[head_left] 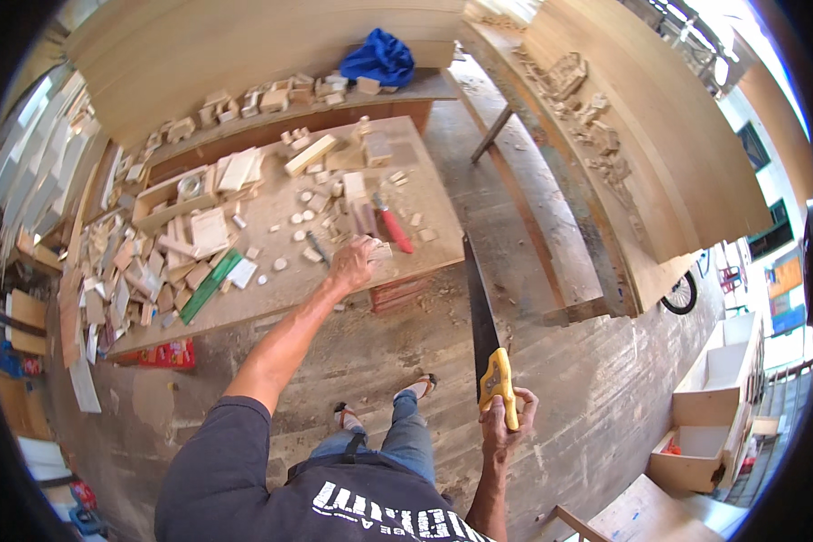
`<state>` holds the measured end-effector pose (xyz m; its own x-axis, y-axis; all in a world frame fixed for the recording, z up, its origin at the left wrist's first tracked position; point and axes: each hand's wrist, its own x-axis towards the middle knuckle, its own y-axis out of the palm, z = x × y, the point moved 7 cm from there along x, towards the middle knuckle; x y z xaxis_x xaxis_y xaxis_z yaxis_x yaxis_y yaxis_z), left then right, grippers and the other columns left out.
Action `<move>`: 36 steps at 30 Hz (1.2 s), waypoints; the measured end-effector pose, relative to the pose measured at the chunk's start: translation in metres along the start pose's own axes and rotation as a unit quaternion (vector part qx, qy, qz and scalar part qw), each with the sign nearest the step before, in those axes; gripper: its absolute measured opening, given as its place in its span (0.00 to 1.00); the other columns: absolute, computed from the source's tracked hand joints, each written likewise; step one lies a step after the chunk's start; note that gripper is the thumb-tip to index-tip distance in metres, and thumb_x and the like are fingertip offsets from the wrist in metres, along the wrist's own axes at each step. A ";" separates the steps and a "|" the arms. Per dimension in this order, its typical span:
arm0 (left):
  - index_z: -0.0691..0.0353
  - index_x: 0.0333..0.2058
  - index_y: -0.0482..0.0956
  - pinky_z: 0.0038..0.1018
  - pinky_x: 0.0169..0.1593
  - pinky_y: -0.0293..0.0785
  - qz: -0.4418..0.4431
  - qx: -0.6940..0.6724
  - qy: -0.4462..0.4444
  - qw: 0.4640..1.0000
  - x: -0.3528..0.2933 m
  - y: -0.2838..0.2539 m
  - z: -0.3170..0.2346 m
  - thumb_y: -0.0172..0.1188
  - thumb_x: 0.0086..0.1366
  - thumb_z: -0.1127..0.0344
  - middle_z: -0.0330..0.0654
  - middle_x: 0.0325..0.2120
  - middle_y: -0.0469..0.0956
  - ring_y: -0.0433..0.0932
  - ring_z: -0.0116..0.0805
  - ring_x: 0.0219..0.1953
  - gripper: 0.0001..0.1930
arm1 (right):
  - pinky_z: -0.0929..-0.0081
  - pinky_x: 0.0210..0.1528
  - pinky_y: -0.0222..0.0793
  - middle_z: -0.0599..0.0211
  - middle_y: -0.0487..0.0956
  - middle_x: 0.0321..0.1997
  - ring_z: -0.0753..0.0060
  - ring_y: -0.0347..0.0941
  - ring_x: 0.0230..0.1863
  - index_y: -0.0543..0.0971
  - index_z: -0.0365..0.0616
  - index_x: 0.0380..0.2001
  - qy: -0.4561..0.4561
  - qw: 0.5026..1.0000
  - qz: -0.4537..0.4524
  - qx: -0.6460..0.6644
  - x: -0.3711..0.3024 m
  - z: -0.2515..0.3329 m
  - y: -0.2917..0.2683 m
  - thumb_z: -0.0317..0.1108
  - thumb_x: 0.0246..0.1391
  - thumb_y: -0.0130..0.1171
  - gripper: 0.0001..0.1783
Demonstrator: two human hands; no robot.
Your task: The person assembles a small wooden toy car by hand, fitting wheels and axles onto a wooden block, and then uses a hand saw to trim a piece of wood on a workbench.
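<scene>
My right hand grips the yellow handle of a handsaw, off the right of the worktable. Its dark blade points away from me, with the tip near the table's right edge. My left hand is closed on a small wooden block at the near right corner of the worktable. The saw blade and the block are apart. Just beyond my left hand lies a tool with a red handle. A thin dark tool rests to the left of that hand.
Wood offcuts heap on the table's left side, beside a green strip and an open wooden box. A blue cloth lies on the back shelf. A long bench stands at right, pale boxes at lower right.
</scene>
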<state>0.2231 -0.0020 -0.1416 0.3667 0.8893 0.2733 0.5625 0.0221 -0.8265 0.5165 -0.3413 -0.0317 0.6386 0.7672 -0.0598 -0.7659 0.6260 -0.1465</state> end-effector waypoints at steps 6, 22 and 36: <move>0.58 0.46 0.80 0.42 0.48 0.78 0.007 0.023 0.001 1.000 0.080 0.053 -0.060 0.66 0.59 0.59 0.45 0.41 0.80 0.79 0.49 0.46 0.18 | 0.82 0.22 0.70 0.66 0.79 0.29 0.80 0.73 0.20 0.76 0.34 0.53 0.013 1.000 0.008 -0.024 0.051 -0.006 -0.015 0.34 0.63 0.60 0.19; 0.56 0.62 0.71 0.45 0.60 0.68 0.115 0.086 0.067 0.987 0.176 0.157 -0.077 0.57 0.63 0.70 0.49 0.53 0.72 0.71 0.51 0.57 0.26 | 0.81 0.29 0.72 0.69 0.81 0.28 0.82 0.75 0.25 0.78 0.35 0.54 0.006 0.992 0.076 -0.103 0.216 -0.006 0.024 0.29 0.60 0.60 0.19; 0.52 0.53 0.79 0.51 0.62 0.61 0.062 -0.015 -0.213 0.975 0.153 0.175 -0.043 0.57 0.68 0.52 0.46 0.54 0.72 0.65 0.52 0.61 0.19 | 0.75 0.35 0.73 0.59 0.82 0.34 0.75 0.77 0.30 0.76 0.33 0.56 -0.143 0.975 0.142 -0.095 0.233 -0.047 0.104 0.31 0.64 0.57 0.20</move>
<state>0.4096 0.1182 -0.2234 0.0969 0.9933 -0.0623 0.5576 -0.1060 -0.8233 0.5887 -0.1037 -0.1070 0.3347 0.9305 0.1490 -0.8635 0.3662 -0.3467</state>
